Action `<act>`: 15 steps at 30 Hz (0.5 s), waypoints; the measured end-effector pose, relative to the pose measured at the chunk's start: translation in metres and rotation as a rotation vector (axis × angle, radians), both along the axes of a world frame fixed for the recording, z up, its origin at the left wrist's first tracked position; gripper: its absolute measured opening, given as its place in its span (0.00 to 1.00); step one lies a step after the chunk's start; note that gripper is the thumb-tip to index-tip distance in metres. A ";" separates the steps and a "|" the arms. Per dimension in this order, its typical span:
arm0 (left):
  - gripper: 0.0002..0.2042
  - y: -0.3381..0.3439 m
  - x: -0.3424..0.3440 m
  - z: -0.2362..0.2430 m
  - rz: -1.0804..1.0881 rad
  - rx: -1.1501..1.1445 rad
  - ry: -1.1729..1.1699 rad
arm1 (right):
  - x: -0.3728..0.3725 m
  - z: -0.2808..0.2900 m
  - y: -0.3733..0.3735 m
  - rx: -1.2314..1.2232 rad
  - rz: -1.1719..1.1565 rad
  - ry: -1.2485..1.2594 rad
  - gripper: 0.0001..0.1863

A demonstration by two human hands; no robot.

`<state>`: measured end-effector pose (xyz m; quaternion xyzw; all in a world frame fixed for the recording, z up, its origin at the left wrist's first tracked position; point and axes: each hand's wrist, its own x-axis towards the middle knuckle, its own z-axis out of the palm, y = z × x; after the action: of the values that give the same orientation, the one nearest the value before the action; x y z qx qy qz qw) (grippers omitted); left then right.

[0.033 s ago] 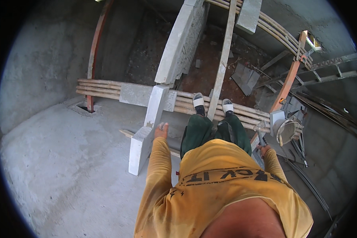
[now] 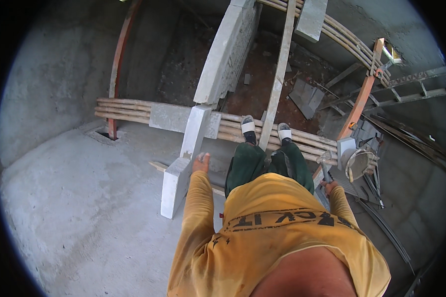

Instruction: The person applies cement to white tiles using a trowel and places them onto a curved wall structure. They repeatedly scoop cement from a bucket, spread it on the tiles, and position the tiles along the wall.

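My left hand (image 2: 201, 163) is loosely curled with fingers apart, beside a white block (image 2: 176, 188) below a narrower upright block (image 2: 194, 131); I see nothing clearly held in it. My right hand (image 2: 329, 187) grips a hammer-like tool (image 2: 325, 168) with a metal head, near a dusty bucket (image 2: 360, 163). My sandalled feet rest on lashed bamboo poles (image 2: 302, 141), either side of a long narrow board (image 2: 282, 59).
A tall block wall piece (image 2: 218, 59) runs away ahead. Orange posts (image 2: 118, 64) (image 2: 357, 111) stand either side. A metal ladder (image 2: 411, 94), long bars (image 2: 406, 138) and loose slabs (image 2: 305, 99) lie at right and below. Rough concrete floor (image 2: 84, 208) spreads at left.
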<state>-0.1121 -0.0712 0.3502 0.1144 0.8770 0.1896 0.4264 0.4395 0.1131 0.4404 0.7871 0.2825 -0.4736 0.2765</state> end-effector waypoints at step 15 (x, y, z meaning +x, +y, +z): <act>0.29 0.027 0.055 0.012 -0.175 -0.042 -0.024 | -0.002 -0.019 0.013 0.076 -0.059 0.006 0.17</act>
<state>-0.0576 -0.0438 0.3621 0.1792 0.8622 0.1347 0.4542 0.4377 0.1263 0.4215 0.8035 0.2779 -0.4728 0.2315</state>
